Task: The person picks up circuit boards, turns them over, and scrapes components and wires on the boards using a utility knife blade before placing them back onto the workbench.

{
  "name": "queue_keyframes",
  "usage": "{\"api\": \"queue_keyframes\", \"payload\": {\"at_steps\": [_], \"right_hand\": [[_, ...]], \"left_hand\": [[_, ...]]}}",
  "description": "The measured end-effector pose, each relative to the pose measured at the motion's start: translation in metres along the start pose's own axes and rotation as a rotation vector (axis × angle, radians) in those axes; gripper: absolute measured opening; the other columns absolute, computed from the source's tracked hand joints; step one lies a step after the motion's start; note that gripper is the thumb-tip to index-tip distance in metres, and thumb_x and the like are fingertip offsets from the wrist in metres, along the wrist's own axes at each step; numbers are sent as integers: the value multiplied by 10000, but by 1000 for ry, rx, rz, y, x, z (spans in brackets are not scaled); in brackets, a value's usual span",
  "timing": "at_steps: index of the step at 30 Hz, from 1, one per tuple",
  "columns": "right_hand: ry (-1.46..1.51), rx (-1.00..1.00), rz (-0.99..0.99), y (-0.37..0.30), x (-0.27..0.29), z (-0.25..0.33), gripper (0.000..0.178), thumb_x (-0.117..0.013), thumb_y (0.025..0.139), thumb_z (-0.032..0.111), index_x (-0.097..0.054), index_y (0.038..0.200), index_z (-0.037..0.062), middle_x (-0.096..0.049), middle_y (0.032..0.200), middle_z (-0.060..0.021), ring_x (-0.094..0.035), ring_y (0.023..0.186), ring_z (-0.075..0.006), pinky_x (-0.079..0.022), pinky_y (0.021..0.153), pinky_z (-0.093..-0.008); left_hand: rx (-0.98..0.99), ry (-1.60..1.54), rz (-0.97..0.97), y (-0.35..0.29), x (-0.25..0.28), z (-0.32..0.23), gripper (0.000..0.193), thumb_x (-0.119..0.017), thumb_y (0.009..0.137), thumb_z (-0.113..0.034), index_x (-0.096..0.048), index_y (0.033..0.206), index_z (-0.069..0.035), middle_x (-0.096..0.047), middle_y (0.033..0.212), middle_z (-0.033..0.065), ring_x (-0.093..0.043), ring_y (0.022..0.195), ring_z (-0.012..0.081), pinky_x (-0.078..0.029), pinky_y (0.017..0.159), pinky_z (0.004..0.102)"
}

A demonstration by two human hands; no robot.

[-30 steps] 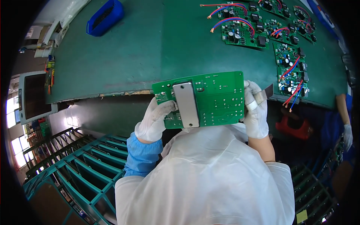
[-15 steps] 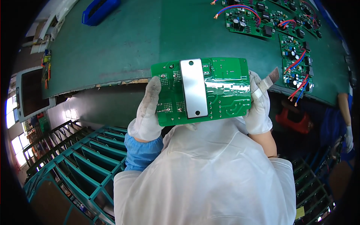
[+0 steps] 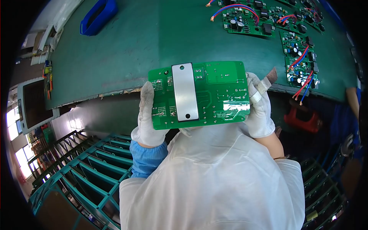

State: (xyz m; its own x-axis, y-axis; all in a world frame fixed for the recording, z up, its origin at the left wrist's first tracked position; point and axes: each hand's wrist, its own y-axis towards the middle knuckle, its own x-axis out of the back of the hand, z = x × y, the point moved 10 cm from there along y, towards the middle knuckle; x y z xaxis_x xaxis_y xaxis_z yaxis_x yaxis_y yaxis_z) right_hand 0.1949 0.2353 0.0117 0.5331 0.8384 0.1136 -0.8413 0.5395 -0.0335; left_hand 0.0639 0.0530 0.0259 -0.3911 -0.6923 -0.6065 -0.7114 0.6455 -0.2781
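Observation:
Both of my hands hold a green circuit board [image 3: 220, 92] by its two short ends, in front of my chest. Its solder side faces up, with a silver metal plate [image 3: 185, 92] across it left of the middle. The white-gloved left hand [image 3: 147, 115] grips the left end, its thumb along the edge and the other fingers hidden underneath. On the right end, my right hand [image 3: 260, 111] grips in a white glove, and a strip of brownish tape [image 3: 267, 79] sticks out from its finger. Glare lies on the board's lower right.
Several circuit boards with red and blue wires [image 3: 299, 57] lie on the green table [image 3: 126, 50] at the far right. A blue bin [image 3: 97, 17] stands at the far left. Below are a teal rack [image 3: 92, 165] and a red object [image 3: 301, 119]; another person's arm [image 3: 353, 101] is at the right.
The board has shifted a little left in the picture with both hands still on it. Its tilt has changed slightly, and the glare has moved to its lower right corner.

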Motion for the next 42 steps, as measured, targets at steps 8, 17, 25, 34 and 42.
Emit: {"api": "queue_keyframes", "payload": {"at_steps": [8,17,25,34,42], "right_hand": [[58,-28,35,-1,-2,-6,304,-499,934,79,-526,1236,104,-550,1135,-145,-560,977,-281,-465,847,-343],[680,-387,-41,-4,-12,-41,356,-580,886,78,-535,1237,113,-546,1158,-135,-559,992,-281,-463,847,-322],[618,-358,-52,0,-15,-34,385,-489,963,283,-509,1204,-17,-541,1101,-61,-526,946,-124,-434,829,-256],[691,-431,-110,2,-20,-31,371,-532,930,350,-524,1146,49,-542,827,-16,-462,594,-56,-344,489,-189],[700,-451,-142,1,-19,-37,384,-538,926,378,-506,1154,72,-527,764,-6,-444,511,-68,-338,434,-213]], "left_hand": [[-3,-77,-61,4,10,7,532,-388,966,-433,-503,1254,0,-609,1158,159,-636,985,267,-556,814,390],[36,-64,-140,4,11,12,568,-393,954,-476,-510,1249,-4,-626,1119,158,-664,888,249,-584,700,354],[55,-102,-191,5,-4,13,595,-393,946,-501,-501,1255,-4,-633,1091,163,-673,831,241,-587,583,322],[77,-96,-98,6,-13,15,630,-366,940,-540,-502,1255,-11,-636,1079,150,-671,813,231,-582,571,311],[149,-109,-34,5,-6,24,690,-408,903,-590,-452,1307,-33,-558,1212,176,-622,1001,286,-576,776,413]]}}
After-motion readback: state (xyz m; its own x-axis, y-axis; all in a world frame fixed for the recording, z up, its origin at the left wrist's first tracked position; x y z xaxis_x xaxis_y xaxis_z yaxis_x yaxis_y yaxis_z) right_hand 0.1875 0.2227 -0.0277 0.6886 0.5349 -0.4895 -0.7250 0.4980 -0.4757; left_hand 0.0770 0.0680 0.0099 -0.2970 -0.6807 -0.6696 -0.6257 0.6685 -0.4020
